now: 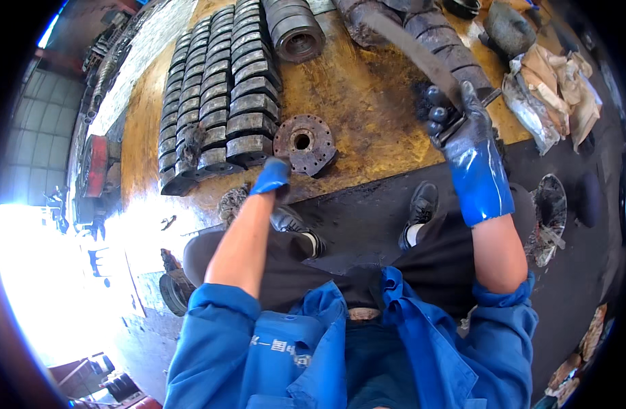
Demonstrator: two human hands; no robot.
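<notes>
My right hand (463, 126), in a blue rubber glove with dark, wet-looking fingers, is closed around one end of a long flat metal strip (415, 51). The strip reaches up and to the left over cylindrical parts; whether it is a file or a scraper I cannot tell. My left hand (275, 176), also in a blue glove, is by the lower left edge of a round steel flange (305, 144). That flange has a centre hole and a ring of small holes. Blur and the viewing angle hide the left fingers.
Rows of curved dark metal blocks (221, 88) stand left of the flange on the oily yellow-brown surface. Thick cylinders (296, 34) and ribbed round parts (449, 48) lie at the far side. Crumpled paper and plastic bags (551, 88) lie right. My shoes (422, 202) are at the near edge.
</notes>
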